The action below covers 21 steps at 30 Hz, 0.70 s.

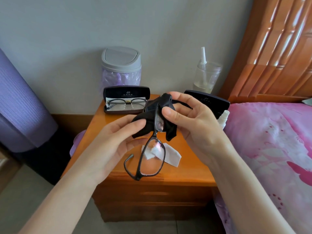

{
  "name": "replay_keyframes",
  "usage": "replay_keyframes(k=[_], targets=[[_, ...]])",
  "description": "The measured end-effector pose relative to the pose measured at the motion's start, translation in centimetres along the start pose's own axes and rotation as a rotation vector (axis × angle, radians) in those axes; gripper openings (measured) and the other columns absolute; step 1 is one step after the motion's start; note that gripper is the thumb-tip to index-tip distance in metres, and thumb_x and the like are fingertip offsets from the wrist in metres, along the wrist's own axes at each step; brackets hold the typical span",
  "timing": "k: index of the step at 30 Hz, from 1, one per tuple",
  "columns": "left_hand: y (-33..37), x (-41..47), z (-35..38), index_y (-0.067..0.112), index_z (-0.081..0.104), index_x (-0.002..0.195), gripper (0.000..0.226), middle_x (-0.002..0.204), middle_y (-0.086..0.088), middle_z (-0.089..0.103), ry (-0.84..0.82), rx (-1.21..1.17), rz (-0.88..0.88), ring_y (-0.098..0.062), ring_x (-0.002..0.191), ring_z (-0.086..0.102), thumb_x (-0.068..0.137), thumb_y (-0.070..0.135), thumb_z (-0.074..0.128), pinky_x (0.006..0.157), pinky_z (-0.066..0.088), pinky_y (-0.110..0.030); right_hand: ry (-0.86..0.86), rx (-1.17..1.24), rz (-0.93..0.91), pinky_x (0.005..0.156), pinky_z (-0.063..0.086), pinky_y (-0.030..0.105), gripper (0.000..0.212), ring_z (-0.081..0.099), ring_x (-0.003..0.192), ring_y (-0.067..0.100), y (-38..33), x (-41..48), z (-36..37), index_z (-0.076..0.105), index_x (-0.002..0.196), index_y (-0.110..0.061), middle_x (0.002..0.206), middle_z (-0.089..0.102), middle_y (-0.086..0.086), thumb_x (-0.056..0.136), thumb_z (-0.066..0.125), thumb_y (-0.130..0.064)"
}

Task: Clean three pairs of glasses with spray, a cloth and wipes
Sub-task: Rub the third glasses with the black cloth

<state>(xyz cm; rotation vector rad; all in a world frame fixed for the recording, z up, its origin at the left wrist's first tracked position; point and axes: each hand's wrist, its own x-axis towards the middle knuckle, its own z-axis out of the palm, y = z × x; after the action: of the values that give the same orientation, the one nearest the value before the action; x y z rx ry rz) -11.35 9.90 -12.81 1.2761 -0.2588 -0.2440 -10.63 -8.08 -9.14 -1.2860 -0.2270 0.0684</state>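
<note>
Cloth-wiping step, one pair: glasses held on end above the bench middle, upper lens wrapped in cloth, left grip and right grip both pinching it; next move probably calls for shifting the cloth to the bare lower lens.

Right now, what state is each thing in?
black glasses: held up, upper lens wrapped in cloth.
cloth: bunched round that lens.
left hand: grips cloth.
right hand: pinches cloth over lens.
left case: open, second pair inside.
right case: open, contents hidden.
bin: lid shut.
wipe: unfolded, lying on nightstand.
</note>
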Motion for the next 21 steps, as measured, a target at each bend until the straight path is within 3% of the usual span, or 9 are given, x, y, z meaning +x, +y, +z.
replay_keyframes(k=[2, 4, 5, 8, 11, 15, 18, 21], targets=[[0.6, 0.7, 1.1, 0.020, 0.071, 0.111, 0.033, 0.098, 0.005, 0.075, 0.041, 0.011, 0.019, -0.007, 0.086, 0.071, 0.084, 0.037, 0.063, 0.076, 0.055, -0.029, 0.050, -0.015, -0.019, 0.067, 0.055, 0.027, 0.057, 0.071, 0.076, 0.023, 0.1, 0.0, 0.2, 0.056, 0.120, -0.005, 0.089, 0.070, 0.013, 0.067, 0.072, -0.013], [0.8, -0.1, 1.1, 0.014, 0.066, 0.118, 0.060, 0.058, 0.026, 0.068, 0.128, 0.160, 0.121, 0.010, 0.056, 0.064, 0.076, 0.057, 0.062, 0.081, 0.054, -0.032, 0.089, -0.020, -0.036, 0.062, 0.054, 0.025, 0.057, 0.071, 0.074, 0.022, 0.0, -0.1, 0.3, 0.057, 0.119, -0.006, 0.087, 0.071, 0.010, 0.065, 0.073, -0.015], [0.8, -0.7, 1.0, 0.014, 0.067, 0.117, 0.051, 0.055, 0.024, 0.067, 0.118, 0.170, 0.125, 0.010, 0.053, 0.063, 0.080, 0.049, 0.060, 0.081, 0.055, -0.031, 0.103, -0.027, -0.044, 0.061, 0.054, 0.025, 0.056, 0.071, 0.075, 0.022, 0.0, -0.2, 0.4, 0.057, 0.117, -0.008, 0.086, 0.072, 0.010, 0.064, 0.074, -0.017], [1.5, -1.7, 2.0, 0.024, 0.077, 0.087, 0.015, 0.086, -0.001, 0.076, 0.048, 0.113, 0.057, -0.012, 0.080, 0.072, 0.074, 0.030, 0.072, 0.070, 0.057, -0.023, 0.116, -0.081, -0.106, 0.068, 0.056, 0.029, 0.052, 0.072, 0.080, 0.023, -0.3, -0.4, 1.2, 0.059, 0.110, -0.014, 0.084, 0.072, 0.007, 0.061, 0.075, -0.021], [1.8, -2.7, 1.8, 0.026, 0.073, 0.082, 0.024, 0.089, -0.004, 0.076, 0.123, 0.222, 0.185, -0.017, 0.086, 0.072, 0.059, 0.034, 0.077, 0.071, 0.056, -0.022, 0.108, -0.190, -0.225, 0.074, 0.058, 0.032, 0.048, 0.072, 0.080, 0.021, -0.8, -0.7, 2.4, 0.059, 0.108, -0.017, 0.081, 0.073, 0.004, 0.063, 0.077, -0.022], [2.3, -2.6, 2.5, 0.023, 0.060, 0.086, 0.047, 0.077, -0.005, 0.076, 0.304, 0.181, 0.227, -0.013, 0.071, 0.073, 0.049, 0.012, 0.087, 0.060, 0.052, -0.013, 0.098, -0.285, -0.329, 0.075, 0.056, 0.029, 0.045, 0.070, 0.076, 0.017, -1.0, -1.0, 3.6, 0.059, 0.110, -0.014, 0.075, 0.069, 0.005, 0.071, 0.081, -0.012], [2.0, -2.6, 3.0, 0.029, 0.066, 0.094, 0.042, 0.076, 0.004, 0.077, 0.396, 0.203, 0.243, -0.007, 0.073, 0.073, 0.054, 0.021, 0.074, 0.061, 0.049, -0.008, 0.089, -0.297, -0.306, 0.072, 0.054, 0.022, 0.044, 0.070, 0.077, 0.013, -0.8, -1.1, 3.7, 0.059, 0.109, -0.014, 0.079, 0.072, 0.002, 0.070, 0.078, -0.022], [1.7, -2.5, 2.9, 0.028, 0.072, 0.088, 0.032, 0.079, 0.008, 0.077, 0.411, 0.230, 0.277, -0.005, 0.078, 0.073, 0.057, 0.026, 0.074, 0.064, 0.050, -0.008, 0.027, -0.236, -0.164, 0.075, 0.054, 0.019, 0.042, 0.071, 0.086, 0.013, -0.6, -1.1, 3.2, 0.064, 0.105, -0.011, 0.091, 0.074, 0.004, 0.070, 0.069, -0.034]])
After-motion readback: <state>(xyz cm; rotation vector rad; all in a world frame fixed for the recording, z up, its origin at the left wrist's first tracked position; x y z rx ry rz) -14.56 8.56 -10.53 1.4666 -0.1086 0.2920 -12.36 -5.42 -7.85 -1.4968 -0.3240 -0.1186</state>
